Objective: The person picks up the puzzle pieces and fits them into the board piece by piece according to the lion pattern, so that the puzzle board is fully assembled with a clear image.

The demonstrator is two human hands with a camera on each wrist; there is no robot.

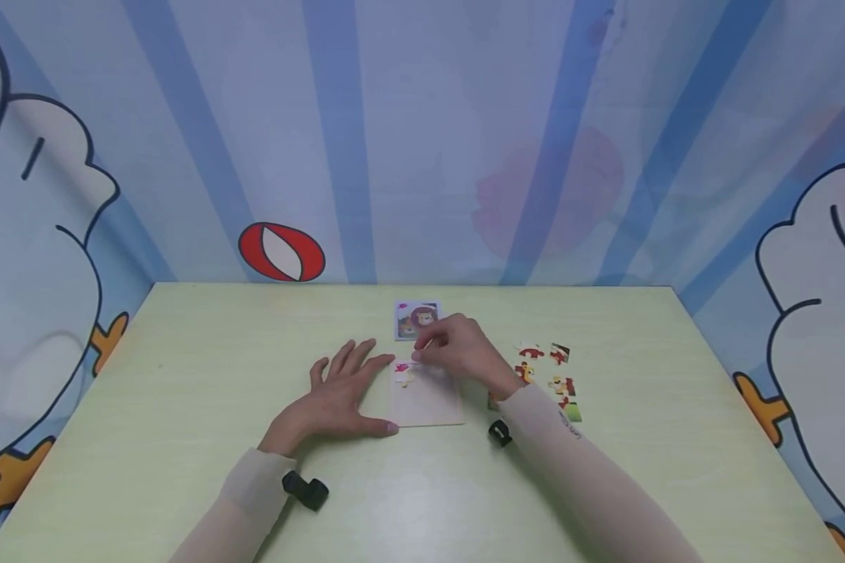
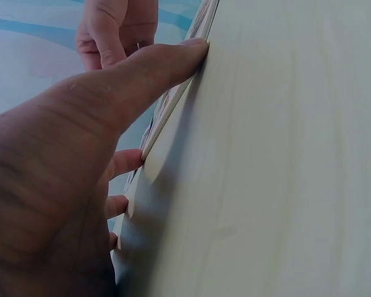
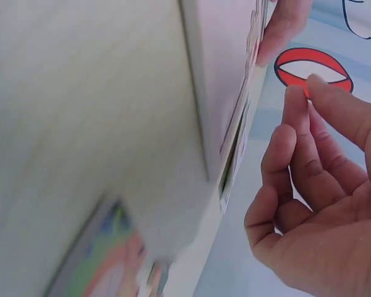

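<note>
A square puzzle board (image 1: 429,403), pale and bordered, lies on the table with a small joined patch of puzzle pieces (image 1: 402,372) at its upper left. My left hand (image 1: 341,399) is spread beside it, thumb at the lower left corner and index finger near the upper left. In the left wrist view the left thumb (image 2: 164,62) touches the board's edge. Over the top of the board, my right hand (image 1: 458,348) has bent fingers with thumb and index tips brought together. No piece shows between those fingertips (image 3: 318,80) in the right wrist view.
Above the board lies a picture card (image 1: 417,319) with a lion on it. Several loose puzzle pieces (image 1: 562,386) lie to the right, partly covered by the right forearm. A printed cloth backdrop (image 1: 422,156) rises behind the table (image 1: 253,328).
</note>
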